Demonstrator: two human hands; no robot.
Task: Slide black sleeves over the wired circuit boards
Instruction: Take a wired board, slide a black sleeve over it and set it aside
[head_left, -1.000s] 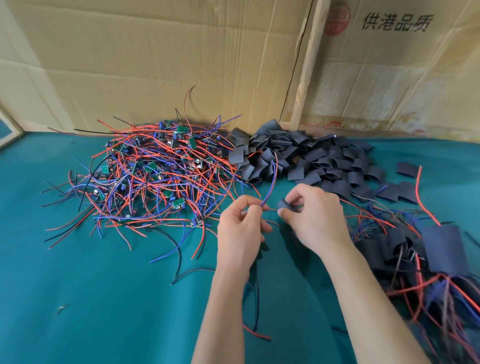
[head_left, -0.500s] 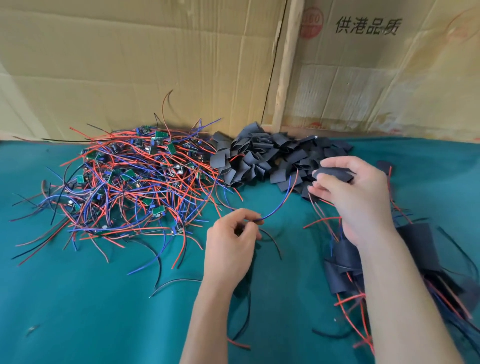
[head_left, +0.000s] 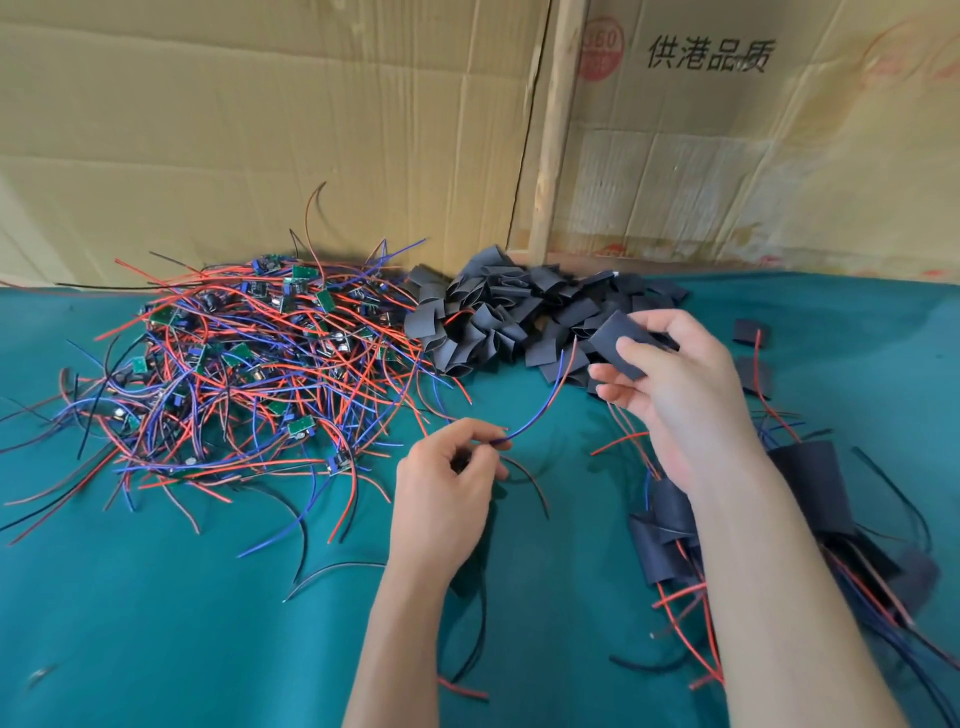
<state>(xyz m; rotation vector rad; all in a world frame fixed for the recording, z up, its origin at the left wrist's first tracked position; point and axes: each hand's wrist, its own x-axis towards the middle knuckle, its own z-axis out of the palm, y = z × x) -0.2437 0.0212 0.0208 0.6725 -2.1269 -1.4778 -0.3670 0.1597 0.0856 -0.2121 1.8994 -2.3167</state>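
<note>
A green cloth table (head_left: 156, 623) is carrying everything, with cardboard walls (head_left: 260, 130) standing along its far edge. Toward the far left, a big tangle of wired circuit boards (head_left: 249, 364) is lying in red, blue and black leads; at the middle of the far edge a heap of black sleeves (head_left: 498, 317) is sitting just beside it. Sleeved pieces (head_left: 670, 535) are gathering near the right edge.

The right hand (head_left: 685, 395) is hovering over the sleeve heap, palm turned inward, thumb and fingers pinching one flattened sleeve (head_left: 621, 340). It looks light, soft and easily crushed, so holding it by its edges should be keeping the mouth open.

The left hand (head_left: 447, 483) is sitting lower, near the table's middle, fingers curled and pinching a board's blue and red wires (head_left: 540, 410), which are arching up toward the sleeve; the board itself is hidden in the fist. The leads look thin and springy, so gripping close to the board should be steadying it.
</note>
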